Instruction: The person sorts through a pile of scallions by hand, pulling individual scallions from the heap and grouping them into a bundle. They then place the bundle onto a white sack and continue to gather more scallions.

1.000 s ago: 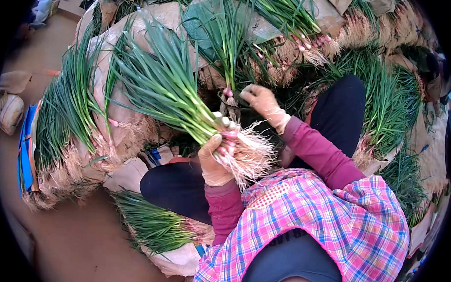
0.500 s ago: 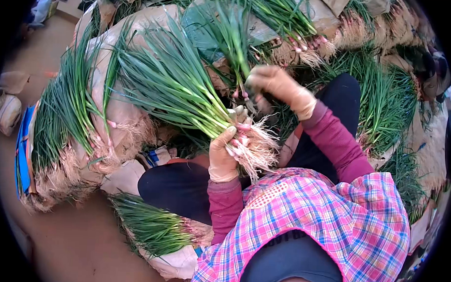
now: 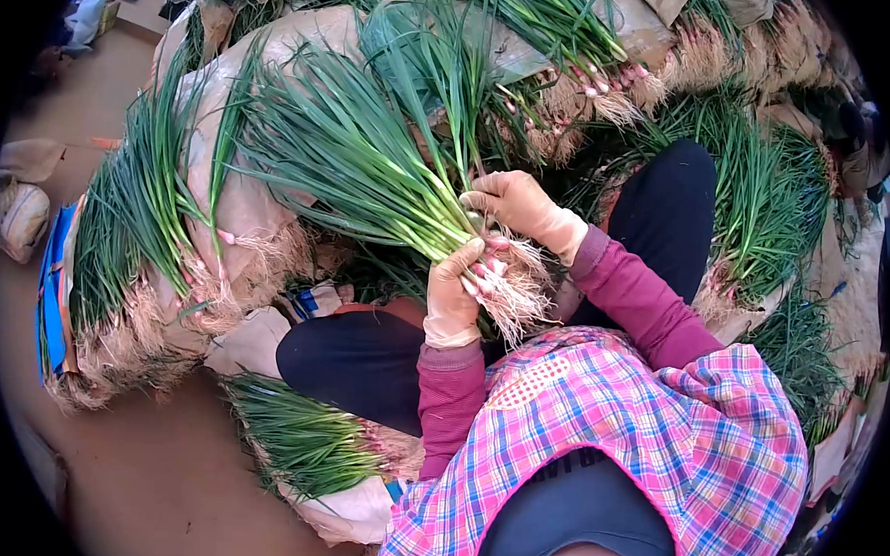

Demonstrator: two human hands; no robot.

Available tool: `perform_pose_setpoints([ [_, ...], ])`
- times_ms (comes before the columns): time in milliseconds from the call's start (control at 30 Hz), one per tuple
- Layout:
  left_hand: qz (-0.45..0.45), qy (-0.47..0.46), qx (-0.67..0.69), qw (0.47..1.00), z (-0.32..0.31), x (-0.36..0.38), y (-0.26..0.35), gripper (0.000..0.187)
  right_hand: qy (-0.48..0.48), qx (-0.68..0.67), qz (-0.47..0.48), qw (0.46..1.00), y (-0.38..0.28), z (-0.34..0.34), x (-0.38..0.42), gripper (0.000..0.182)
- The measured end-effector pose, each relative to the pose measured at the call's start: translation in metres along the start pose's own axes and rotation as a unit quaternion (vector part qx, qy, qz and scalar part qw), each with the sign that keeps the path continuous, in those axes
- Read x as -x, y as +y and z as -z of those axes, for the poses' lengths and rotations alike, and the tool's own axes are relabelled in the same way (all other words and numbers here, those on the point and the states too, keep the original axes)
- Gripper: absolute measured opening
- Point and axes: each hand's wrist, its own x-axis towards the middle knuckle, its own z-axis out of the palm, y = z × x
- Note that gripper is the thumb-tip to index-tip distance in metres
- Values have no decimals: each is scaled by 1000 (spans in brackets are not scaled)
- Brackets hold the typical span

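My left hand [image 3: 454, 296], in a pale glove, is closed around a thick bunch of green garlic [image 3: 408, 203]. Its long leaves fan to the upper left, and pinkish bulbs and pale roots stick out to the right of the fist. My right hand [image 3: 521, 204], gloved too, pinches a few green garlic stalks [image 3: 461, 112] at their lower ends, right beside the bunch. Leaves of those stalks point upward. The right fingertips are partly hidden.
More green garlic lies on a cloth-covered heap [image 3: 163, 200] at the left. A smaller pile [image 3: 307, 440] sits below my left knee, another pile [image 3: 747, 200] to the right. Rooted bundles [image 3: 561, 37] line the top. Brown floor [image 3: 154, 474] shows at lower left.
My right hand has come down and left with the stalks, from above the roots to against the bunch. My left hand and its bunch have shifted slightly right and up.
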Motion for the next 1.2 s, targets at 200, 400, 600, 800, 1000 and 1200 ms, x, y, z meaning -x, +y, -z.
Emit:
perform_pose_setpoints([
  [200, -16, 16, -23, 999, -6, 9, 9, 38, 222, -110, 12, 969, 24, 23, -24, 21],
  [400, 18, -11, -27, 999, 6, 3, 5, 41, 52, -286, 1, 957, 13, -33, -12, 10],
  [600, -40, -3, 90, 995, -16, 25, 23, 42, 94, -476, -81, 871, 6, -1, -29, 20],
  [800, -94, 18, 88, 992, -24, 37, 28, 49, -191, -532, -21, 825, -32, -7, -34, 27],
  [1000, -113, 43, 99, 988, -25, 41, 31, 49, 86, -345, -14, 935, -14, 15, -46, 16],
  [1200, -77, 52, 36, 995, 1, 35, 33, 34, -210, -457, 10, 864, -25, -11, 1, 31],
])
